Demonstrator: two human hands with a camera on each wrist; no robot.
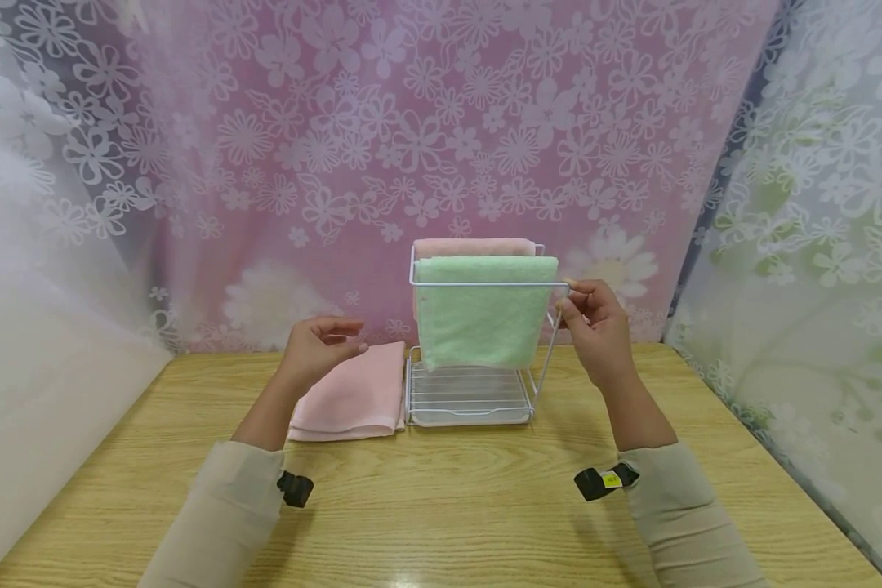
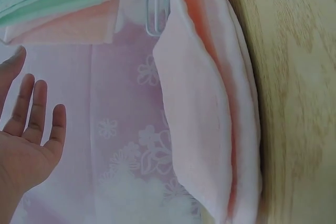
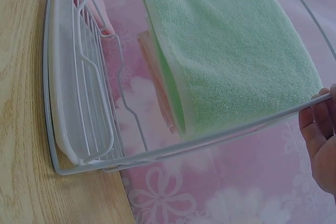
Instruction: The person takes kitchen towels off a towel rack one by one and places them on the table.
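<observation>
A white wire rack (image 1: 470, 412) stands on the table. Over its upper bars hang a green towel (image 1: 485, 318) in front and a pink towel (image 1: 474, 247) behind. My right hand (image 1: 599, 327) pinches the rack's upper right corner between thumb and fingers. Beside the rack, on the left, lies a folded pink towel (image 1: 353, 396). Above that towel hovers my left hand (image 1: 316, 351), its fingers loosely bent and holding nothing. In the left wrist view the left hand (image 2: 29, 140) is apart from the folded towel (image 2: 199, 114).
A shallow white tray (image 3: 65, 77) sits in the rack's base under the wire grid. The wooden table (image 1: 441, 506) ends at a pink flowered curtain (image 1: 382, 163) at the back. Pale sheets flank it, including the right one (image 1: 816, 286).
</observation>
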